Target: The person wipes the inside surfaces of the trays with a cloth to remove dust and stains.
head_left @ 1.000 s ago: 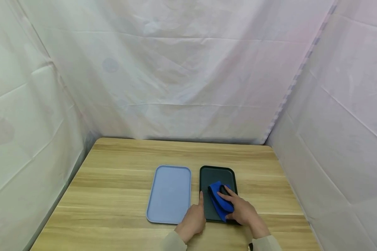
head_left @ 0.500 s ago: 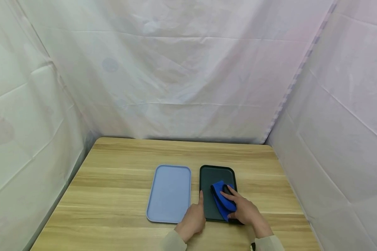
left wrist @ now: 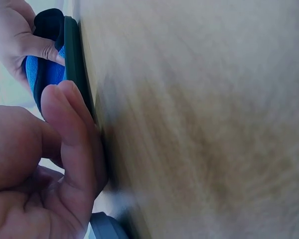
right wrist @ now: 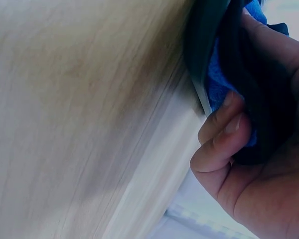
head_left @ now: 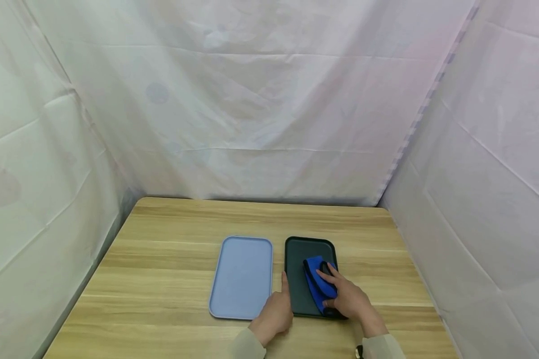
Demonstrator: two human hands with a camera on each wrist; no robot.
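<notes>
A dark green rectangular tray (head_left: 298,254) lies right of centre on the wooden table. My right hand (head_left: 351,300) grips a folded blue cloth (head_left: 313,264) with black edging and keeps it on the tray's right side, near the front corner. In the right wrist view, curled fingertips (right wrist: 231,112) hold the bunched cloth (right wrist: 217,82) at the tray's edge. My left hand (head_left: 275,311) touches the tray's left rim with its index finger stretched forward, the other fingers folded under. The left wrist view shows that hand (left wrist: 72,149) against the tray's side, holding nothing.
A light blue tray (head_left: 242,279) lies to the left of the green one, a narrow gap between them, and my left hand overlaps its front right corner. White sheets (head_left: 269,124) hang behind the wooden table (head_left: 161,279) and along both sides.
The right hand has slid the cloth a little to the right across the green tray, then slightly away from me. My left hand stays at the rim, almost unmoved.
</notes>
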